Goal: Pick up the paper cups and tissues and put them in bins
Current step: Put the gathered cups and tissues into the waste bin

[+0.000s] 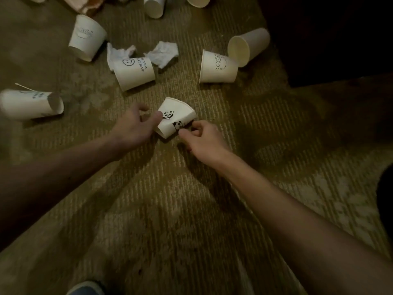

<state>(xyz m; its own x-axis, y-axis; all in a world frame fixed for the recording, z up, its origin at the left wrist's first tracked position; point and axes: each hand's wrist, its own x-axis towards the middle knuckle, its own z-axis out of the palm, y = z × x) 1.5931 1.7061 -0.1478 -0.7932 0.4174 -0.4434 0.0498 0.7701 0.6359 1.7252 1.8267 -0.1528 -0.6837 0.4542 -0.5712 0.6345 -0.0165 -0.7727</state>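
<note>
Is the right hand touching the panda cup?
Touching. The head view shows the right hand pinching the panda cup at its bottom edge, thumb and forefinger on the paper, no gap.

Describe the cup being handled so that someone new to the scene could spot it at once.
On the patterned carpet, among scattered paper cups, look between the person's left grip and right grip. The panda cup lies on its side there, pinched by the right grip. It alone shows black pandas; the smiley cup beyond shows a face.

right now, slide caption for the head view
Right hand pinches a squashed panda cup on the carpet, left hand touching it, other cups and tissues strewn beyond.
</note>
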